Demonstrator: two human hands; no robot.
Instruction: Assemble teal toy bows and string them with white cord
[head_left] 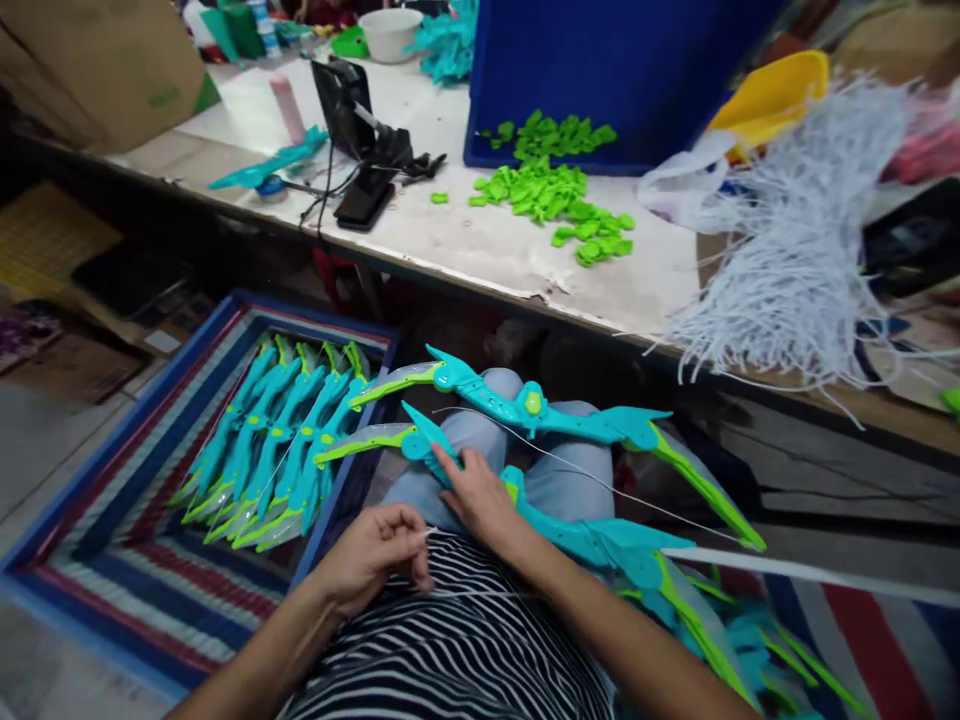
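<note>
Two turquoise toy bows with lime-green and clear curved limbs lie across my lap. The nearer toy bow (592, 540) is under my right hand (480, 495), whose fingers are closed around its handle. My left hand (382, 552), thumb against fingers, pinches a thin white string (480, 595) in front of the striped shirt. That string runs to the right and passes behind my right forearm. Farther out, across the knees, rests the other toy bow (487, 400), with a white string hanging loosely along it; neither hand touches it.
On the left, a striped, blue-edged crate (45, 560) holds several bows in a row. More bow parts (750, 640) lie low on the right. The table (450, 240) carries green pieces (536, 190), a blue bin (600, 70), a phone (365, 200) and a bundle of white strings (795, 230).
</note>
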